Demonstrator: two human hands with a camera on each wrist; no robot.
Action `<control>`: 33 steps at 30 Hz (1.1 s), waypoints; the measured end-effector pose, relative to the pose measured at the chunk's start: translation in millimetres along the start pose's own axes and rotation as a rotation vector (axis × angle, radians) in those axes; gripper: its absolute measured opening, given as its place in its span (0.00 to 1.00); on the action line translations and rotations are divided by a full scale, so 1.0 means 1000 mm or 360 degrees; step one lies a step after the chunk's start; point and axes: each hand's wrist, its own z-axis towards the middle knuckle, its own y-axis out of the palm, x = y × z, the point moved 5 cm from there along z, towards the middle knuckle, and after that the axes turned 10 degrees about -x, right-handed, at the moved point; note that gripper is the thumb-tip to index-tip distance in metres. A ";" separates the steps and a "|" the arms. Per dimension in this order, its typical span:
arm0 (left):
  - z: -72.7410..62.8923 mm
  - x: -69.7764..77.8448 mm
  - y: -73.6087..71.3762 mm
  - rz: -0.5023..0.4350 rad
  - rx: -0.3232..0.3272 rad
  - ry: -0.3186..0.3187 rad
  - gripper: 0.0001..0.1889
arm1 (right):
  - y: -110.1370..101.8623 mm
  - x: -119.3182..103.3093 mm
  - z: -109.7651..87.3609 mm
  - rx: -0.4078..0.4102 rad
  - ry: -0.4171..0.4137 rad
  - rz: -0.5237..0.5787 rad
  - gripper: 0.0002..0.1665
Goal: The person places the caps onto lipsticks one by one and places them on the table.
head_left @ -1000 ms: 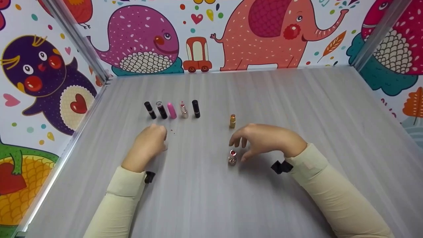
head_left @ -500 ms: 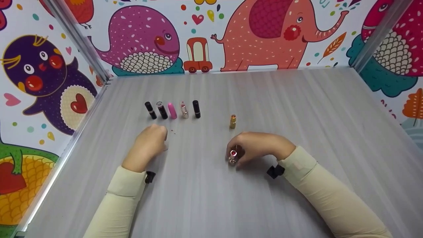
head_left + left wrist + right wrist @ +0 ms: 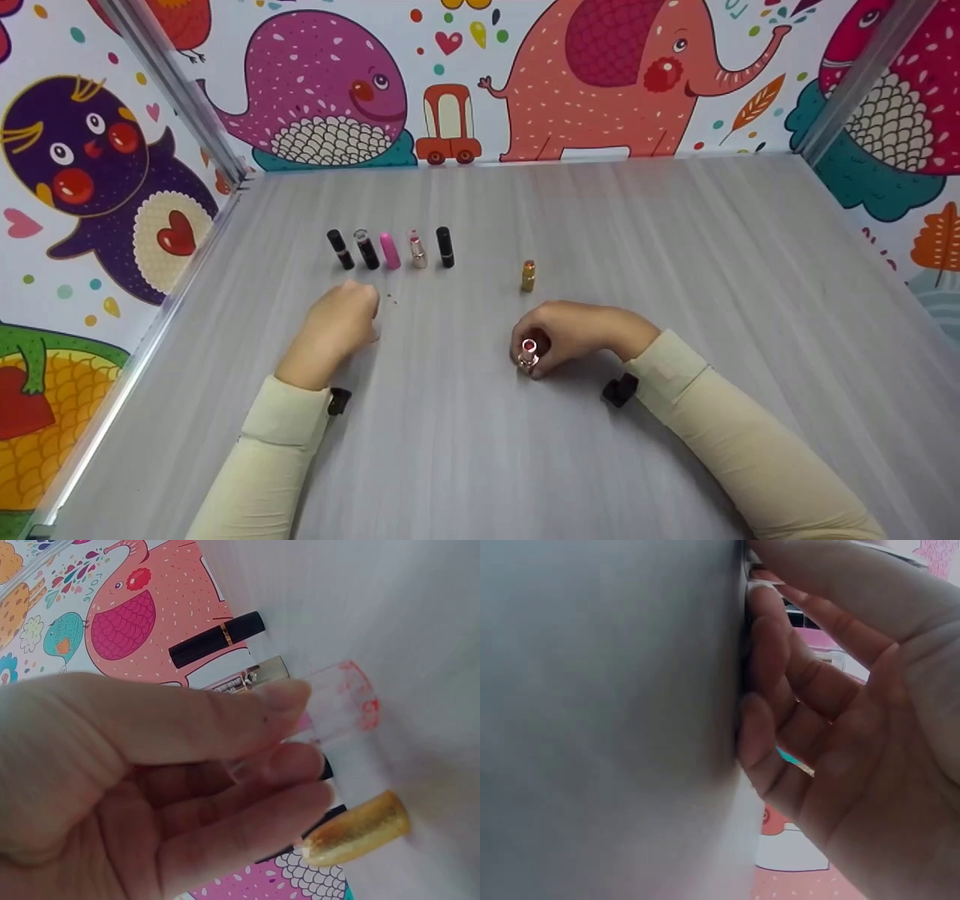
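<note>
My right hand (image 3: 574,330) holds a small metallic lipstick (image 3: 529,354) between thumb and fingers. The lipstick stands upright on the table, with its red tip showing in the head view. In the right wrist view the curled fingers (image 3: 769,660) touch the tabletop. My left hand (image 3: 330,330) pinches a clear cap (image 3: 346,699) with red smears on its end, seen in the left wrist view. Close to those fingers a gold cap-like tube (image 3: 360,829) stands on the table. From the head camera, the left hand mostly hides both pieces. A gold lipstick (image 3: 529,276) stands behind my right hand.
A row at the back left holds a black tube (image 3: 340,249), a clear-topped black lipstick (image 3: 367,250), a pink tube (image 3: 390,251), a clear-capped lipstick (image 3: 417,250) and another black tube (image 3: 445,247). Small crumbs (image 3: 391,298) lie on the table. Cartoon-printed walls (image 3: 450,67) enclose it.
My right hand has come down and left from beside the metallic lipstick, and its fingers have closed around it. My left hand and the standing row have stayed in place.
</note>
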 end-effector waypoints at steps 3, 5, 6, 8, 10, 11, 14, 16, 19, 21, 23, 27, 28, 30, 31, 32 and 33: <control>-0.001 -0.001 0.001 0.0000 0.0001 -0.0009 0.05 | 0.001 0.003 0.002 -0.0011 -0.0012 0.0028 0.13; 0.000 -0.002 0.002 -0.0010 -0.0004 -0.0015 0.06 | 0.002 0.005 0.003 -0.0013 -0.0016 0.0035 0.14; 0.000 -0.002 0.003 -0.0011 -0.0007 -0.0019 0.05 | 0.002 0.006 0.004 -0.0015 -0.0015 0.0038 0.14; -0.001 -0.003 0.003 -0.0019 -0.0008 -0.0018 0.05 | 0.002 0.007 0.005 -0.0021 -0.0013 0.0048 0.14; -0.001 -0.004 0.003 -0.0021 -0.0002 -0.0017 0.05 | 0.002 0.008 0.005 -0.0025 -0.0009 0.0059 0.14; -0.001 -0.003 0.003 -0.0017 0.0006 -0.0006 0.06 | 0.002 0.008 0.005 -0.0026 -0.0009 0.0065 0.14; -0.002 -0.001 0.001 -0.0001 0.0032 0.0019 0.09 | 0.002 0.008 0.004 -0.0026 -0.0014 0.0097 0.14; -0.002 0.000 -0.001 0.0018 0.0046 0.0036 0.10 | 0.002 0.009 0.004 -0.0026 -0.0010 0.0123 0.14; -0.002 0.002 -0.001 0.0035 0.0054 0.0043 0.10 | 0.002 0.009 0.003 -0.0026 -0.0006 0.0158 0.14; -0.002 0.002 -0.001 0.0037 0.0054 0.0037 0.09 | 0.002 0.009 0.003 -0.0028 -0.0003 0.0156 0.14; -0.002 0.001 -0.001 0.0030 0.0054 0.0032 0.08 | 0.002 0.009 0.003 -0.0030 -0.0002 0.0152 0.14; -0.002 0.000 0.000 0.0019 0.0059 0.0034 0.08 | 0.000 0.009 0.002 -0.0028 -0.0004 0.0165 0.13; -0.001 0.000 0.000 0.0014 0.0059 0.0036 0.08 | -0.001 0.009 0.001 -0.0027 -0.0002 0.0184 0.13; -0.001 0.000 0.000 0.0011 0.0059 0.0038 0.09 | -0.003 0.009 -0.001 -0.0023 -0.0008 0.0222 0.13; -0.001 0.000 0.000 0.0010 0.0058 0.0038 0.09 | -0.004 0.009 -0.003 -0.0021 -0.0010 0.0242 0.13; -0.001 0.000 0.000 0.0005 0.0053 0.0035 0.09 | -0.006 0.008 -0.004 -0.0018 -0.0014 0.0259 0.13; -0.001 0.000 0.000 -0.0001 0.0050 0.0033 0.10 | -0.008 0.007 -0.006 -0.0009 -0.0013 0.0256 0.13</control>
